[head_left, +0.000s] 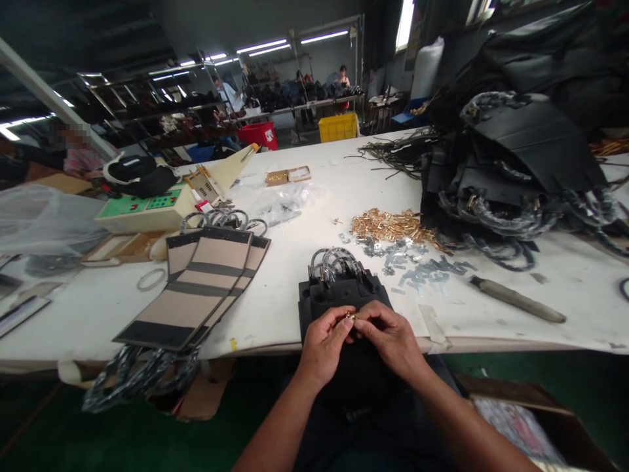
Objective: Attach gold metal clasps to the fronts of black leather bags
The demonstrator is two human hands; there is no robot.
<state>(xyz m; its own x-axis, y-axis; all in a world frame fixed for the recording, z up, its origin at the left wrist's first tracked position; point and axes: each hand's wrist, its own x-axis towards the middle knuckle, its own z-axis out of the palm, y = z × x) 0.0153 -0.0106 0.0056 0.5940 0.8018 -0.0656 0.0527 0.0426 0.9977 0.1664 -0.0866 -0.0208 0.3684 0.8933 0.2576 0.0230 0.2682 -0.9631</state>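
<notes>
Over near edge of counter (pixel 278 305), pinches small gold fitting (pixel 350 316) with left hand (pixel 322 347) and right hand (pixel 390 337), both grips nearly closed on it. Holds it above black panels (pixel 314 296) with looped handles (pixel 335 263). Farther in and rightward, shows gold hardware heap (pixel 388 226) beside flat metal plates (pixel 425 270); leftward, shows beige-and-black panels (pixel 196 288) with plastic-wrapped handles (pixel 132 377) hanging past near edge.

On the table (pixel 275 308) – panels (pixel 206 278) left, handled pieces (pixel 339 292) mid-front, metal parts (pixel 386 226) behind and right
</notes>
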